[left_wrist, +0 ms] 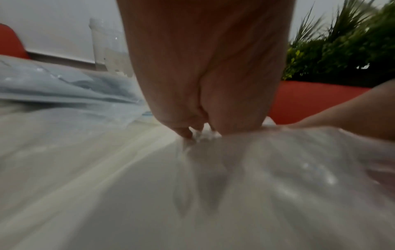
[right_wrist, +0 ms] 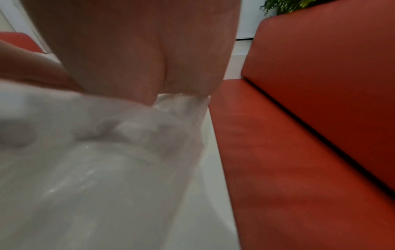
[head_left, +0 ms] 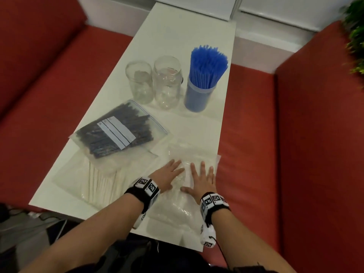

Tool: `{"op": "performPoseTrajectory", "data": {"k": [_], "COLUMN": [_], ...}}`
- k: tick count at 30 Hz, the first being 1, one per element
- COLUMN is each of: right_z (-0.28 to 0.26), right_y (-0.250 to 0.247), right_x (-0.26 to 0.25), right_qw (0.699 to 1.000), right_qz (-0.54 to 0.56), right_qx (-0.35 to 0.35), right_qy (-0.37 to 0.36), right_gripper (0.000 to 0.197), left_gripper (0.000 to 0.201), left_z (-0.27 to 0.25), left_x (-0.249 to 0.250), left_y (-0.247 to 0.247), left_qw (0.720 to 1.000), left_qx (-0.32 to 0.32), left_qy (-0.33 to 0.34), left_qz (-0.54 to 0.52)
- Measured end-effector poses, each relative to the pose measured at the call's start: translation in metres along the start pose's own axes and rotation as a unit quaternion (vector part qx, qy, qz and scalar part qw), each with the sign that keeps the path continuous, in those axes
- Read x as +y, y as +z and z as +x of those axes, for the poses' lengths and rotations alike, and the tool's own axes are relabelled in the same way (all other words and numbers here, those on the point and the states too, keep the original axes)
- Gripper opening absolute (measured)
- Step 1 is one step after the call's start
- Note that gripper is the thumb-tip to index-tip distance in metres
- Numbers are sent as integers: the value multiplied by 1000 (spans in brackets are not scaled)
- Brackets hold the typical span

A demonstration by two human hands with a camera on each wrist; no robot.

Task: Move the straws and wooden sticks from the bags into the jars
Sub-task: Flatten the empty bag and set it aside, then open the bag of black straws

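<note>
Left hand (head_left: 167,177) and right hand (head_left: 201,180), fingers spread, press flat on clear bag (head_left: 177,203), nearer than the blue-straw jar (head_left: 199,95). Risk: slick plastic slides off tabletop (head_left: 177,36) edge beside it.

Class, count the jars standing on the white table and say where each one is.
3: two empty clear glass jars side by side at the far end, and a jar of blue straws right of them. None appears hidden.

Booth seating around a white desk

A narrow white desk (head_left: 177,36) is flanked by red upholstered benches (head_left: 295,154); white wall panels (head_left: 275,10) are seen behind, and green foliage (head_left: 356,36) at the right.
</note>
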State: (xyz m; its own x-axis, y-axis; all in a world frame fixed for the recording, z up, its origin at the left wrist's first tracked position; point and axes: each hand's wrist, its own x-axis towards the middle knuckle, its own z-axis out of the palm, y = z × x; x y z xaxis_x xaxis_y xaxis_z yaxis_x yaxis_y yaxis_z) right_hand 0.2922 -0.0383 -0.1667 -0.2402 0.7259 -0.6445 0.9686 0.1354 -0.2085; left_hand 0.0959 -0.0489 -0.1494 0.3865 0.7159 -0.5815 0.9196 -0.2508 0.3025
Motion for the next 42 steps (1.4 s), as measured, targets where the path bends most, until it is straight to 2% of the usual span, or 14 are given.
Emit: {"op": "performPoseTrajectory", "data": {"k": [8, 10, 13, 16, 18, 21, 22, 25, 27, 30, 33, 36, 39, 42], "right_z": [-7, -7, 3, 24, 38, 59, 64, 85, 98, 114, 123, 124, 111, 92], "right_y": [-11, -27, -67, -104, -119, -124, -122, -109, -102, -95, -90, -81, -76, -77], "right_x": [-8, -30, -73, -117, -145, -183, -190, -206, -212, -216, -212, -211, -208, -200], "right_qw": [994, 987, 985, 977, 948, 831, 794, 758, 722, 683, 710, 687, 636, 577], "right_qz": [-87, -101, -71, 93, 273, 531, 577, 598, 626, 661, 633, 638, 698, 774], "right_qx": [-51, -77, -13, 142, 127, 36, 13, 42, 117, 156, 171, 263, 284, 244], "right_qy": [47, 94, 155, 125, 107, 162, 191, 257, 270, 269, 256, 225, 165, 87], "right_gripper": [132, 131, 77, 39, 38, 37, 42, 67, 76, 66, 37, 16, 7, 13], "left_gripper": [113, 94, 38, 25, 25, 27, 30, 41, 48, 58, 60, 40, 32, 29], "left_z": [-5, -5, -5, -16, -23, -28, -30, -29, -24, -13, -1, 5, -3, -21], "left_x": [-13, -12, -23, -58, -93, -170, -195, -256, -277, -288, -293, -297, -298, -298], "left_y": [-4, -23, -64, -110, -137, -168, -174, -179, -176, -175, -177, -180, -184, -189], "left_qw": [997, 997, 988, 958, 930, 909, 906, 899, 895, 890, 868, 846, 804, 693], "left_qx": [-60, -78, 27, 179, 250, 284, 276, 201, 171, 155, 175, 197, 224, 219], "left_qy": [28, 24, 14, -21, -72, -167, -204, -285, -278, -242, -232, -205, -172, -108], "left_qz": [32, -17, -151, -222, -258, -256, -248, -266, -305, -355, -402, -450, -524, -678]}}
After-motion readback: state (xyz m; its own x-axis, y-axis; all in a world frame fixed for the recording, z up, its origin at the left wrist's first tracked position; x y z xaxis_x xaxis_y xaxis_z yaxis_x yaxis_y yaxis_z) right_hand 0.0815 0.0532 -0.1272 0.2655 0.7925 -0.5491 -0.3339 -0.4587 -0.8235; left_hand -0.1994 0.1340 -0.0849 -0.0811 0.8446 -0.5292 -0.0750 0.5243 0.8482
